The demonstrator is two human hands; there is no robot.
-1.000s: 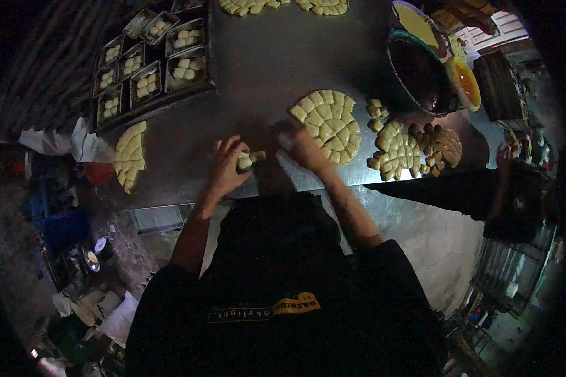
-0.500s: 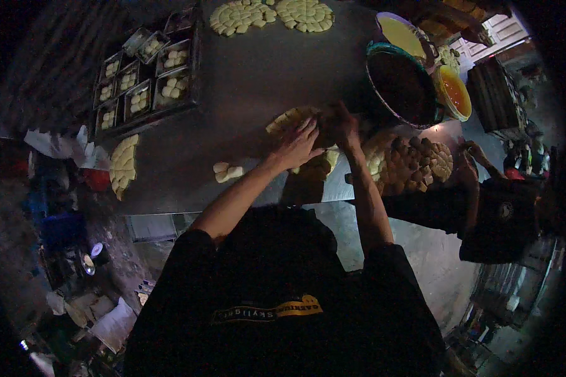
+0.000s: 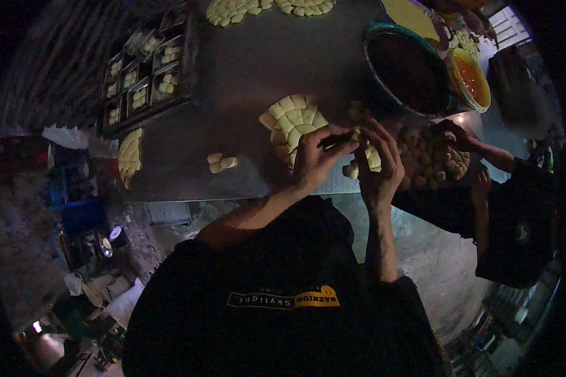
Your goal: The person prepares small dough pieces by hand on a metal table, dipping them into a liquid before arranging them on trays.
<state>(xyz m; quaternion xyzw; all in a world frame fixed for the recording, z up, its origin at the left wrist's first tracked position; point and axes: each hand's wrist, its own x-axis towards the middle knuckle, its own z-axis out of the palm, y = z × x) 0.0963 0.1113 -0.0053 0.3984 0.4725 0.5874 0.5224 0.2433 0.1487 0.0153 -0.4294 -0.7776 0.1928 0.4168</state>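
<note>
My left hand (image 3: 317, 152) and my right hand (image 3: 382, 166) meet over the table, fingertips pinched together on a small dough piece (image 3: 356, 135), mostly covered by the fingers. Left of them lies a flat round of pale dough (image 3: 294, 115) cut into blocks, partly hidden behind my left hand. More cut dough (image 3: 372, 157) shows under my right hand, with a loose block (image 3: 351, 171) beside it. Farther left, a few dough balls (image 3: 220, 162) sit close together near the table's front edge.
A dark tray (image 3: 146, 81) of small tins with dough balls stands at the left. At the far right are a large green-rimmed tub (image 3: 409, 72) and a yellow bucket (image 3: 470, 78). To my right, a co-worker's hand (image 3: 457, 137) reaches over brownish pieces (image 3: 424, 157).
My left hand has lifted off the cut dough and moved right. My right hand has drawn nearer, and both now pinch together. The co-worker's hand has moved over the brownish pieces.
</note>
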